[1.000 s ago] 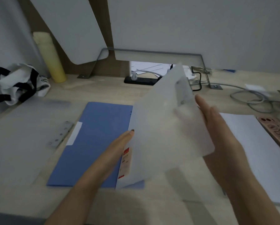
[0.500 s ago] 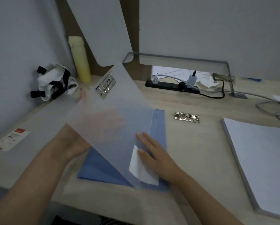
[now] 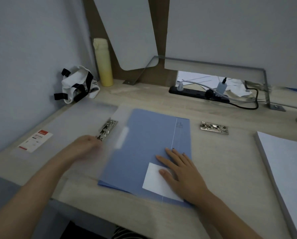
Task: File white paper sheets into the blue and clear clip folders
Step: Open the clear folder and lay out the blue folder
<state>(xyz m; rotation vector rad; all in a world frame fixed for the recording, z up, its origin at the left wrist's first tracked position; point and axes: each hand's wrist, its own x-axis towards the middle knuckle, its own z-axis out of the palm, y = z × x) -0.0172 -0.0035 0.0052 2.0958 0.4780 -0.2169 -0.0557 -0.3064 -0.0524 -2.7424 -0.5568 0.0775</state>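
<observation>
The blue folder (image 3: 151, 140) lies shut in the middle of the desk. The clear folder (image 3: 85, 116) is spread open over it. Its left cover lies flat on the desk with a metal clip (image 3: 107, 129) facing up, and its other half covers the blue folder. My right hand (image 3: 180, 171) rests flat, fingers straight, on that half beside a white sticker (image 3: 154, 181). My left hand (image 3: 85, 145) is blurred at the near end of the clip, and its fingers cannot be made out. A stack of white paper (image 3: 289, 169) lies at the right.
A second metal clip (image 3: 214, 128) lies flat right of the folders. A yellow bottle (image 3: 103, 62) and a white bag with black straps (image 3: 77, 84) stand at the back left. A power strip (image 3: 198, 93) with cables runs along the back. A label (image 3: 35, 140) sits at the left.
The clear cover, held up and swinging leftwards before, now lies flat on the desk at the left. My left hand came down with it. My right hand stays pressed on the folder.
</observation>
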